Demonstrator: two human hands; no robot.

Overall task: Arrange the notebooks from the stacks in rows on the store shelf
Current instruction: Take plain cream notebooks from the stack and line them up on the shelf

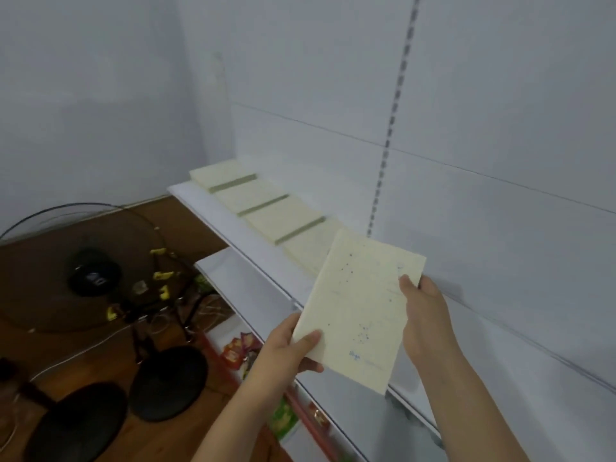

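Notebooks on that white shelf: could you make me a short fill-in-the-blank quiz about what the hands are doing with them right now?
1. The cream notebook in the air is held by ____ hands.
2. The notebooks already laid down lie on the white ____.
3. The left hand grips the held notebook at its near ____ corner.
4. On the floor to the left lies a black ____ with a round wire guard.

Missing words: both; shelf; left; fan
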